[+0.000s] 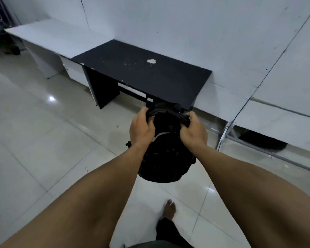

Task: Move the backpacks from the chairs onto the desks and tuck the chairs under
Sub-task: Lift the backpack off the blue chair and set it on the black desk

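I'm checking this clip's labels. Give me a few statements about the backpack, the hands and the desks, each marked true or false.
1. Both hands grip the black backpack by its top. True: the left hand and the right hand each hold the top.
2. The backpack already rests on the black desk. False: it hangs in the air in front of the desk, above the floor.
3. The black desk top has pale chipped spots. True.
4. A white desk stands to the left of the black one. True.
5. A laptop sits on the black desk. False: nothing lies on it.
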`<state>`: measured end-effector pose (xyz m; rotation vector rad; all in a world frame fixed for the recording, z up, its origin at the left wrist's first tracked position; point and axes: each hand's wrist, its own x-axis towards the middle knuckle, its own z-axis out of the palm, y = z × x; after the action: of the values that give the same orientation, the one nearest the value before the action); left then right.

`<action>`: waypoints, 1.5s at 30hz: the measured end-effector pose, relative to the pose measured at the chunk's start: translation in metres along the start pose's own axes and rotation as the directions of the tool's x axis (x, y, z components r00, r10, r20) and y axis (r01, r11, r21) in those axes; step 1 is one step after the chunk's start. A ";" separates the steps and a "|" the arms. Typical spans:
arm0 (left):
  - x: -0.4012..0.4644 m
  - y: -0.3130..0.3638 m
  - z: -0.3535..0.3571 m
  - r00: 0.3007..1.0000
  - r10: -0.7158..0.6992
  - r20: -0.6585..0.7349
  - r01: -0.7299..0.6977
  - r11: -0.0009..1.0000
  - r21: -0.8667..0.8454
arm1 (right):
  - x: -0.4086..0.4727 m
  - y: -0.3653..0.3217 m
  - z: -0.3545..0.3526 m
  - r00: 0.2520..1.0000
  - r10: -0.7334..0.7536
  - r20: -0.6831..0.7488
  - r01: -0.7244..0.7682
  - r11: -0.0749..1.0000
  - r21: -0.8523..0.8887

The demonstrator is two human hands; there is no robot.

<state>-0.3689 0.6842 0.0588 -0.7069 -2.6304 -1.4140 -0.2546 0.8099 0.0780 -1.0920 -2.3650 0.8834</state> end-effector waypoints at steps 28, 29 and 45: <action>0.429 0.089 0.124 0.962 0.253 -0.100 -0.260 0.963 -0.073 | 0.411 -0.119 -0.005 0.947 0.068 -0.312 -0.016 0.986 0.168; 0.440 0.095 0.128 0.959 0.268 -0.094 -0.275 0.958 -0.080 | 0.422 -0.120 -0.006 0.942 0.074 -0.328 -0.017 0.985 0.171; 0.596 0.162 0.271 0.935 0.353 0.013 -0.352 0.934 -0.061 | 0.621 -0.071 -0.039 0.906 0.147 -0.397 -0.085 0.982 0.168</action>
<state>-0.7904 1.1938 0.1921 -1.1415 -2.3276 -1.3830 -0.6564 1.2736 0.2055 -1.2304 -1.8796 0.7663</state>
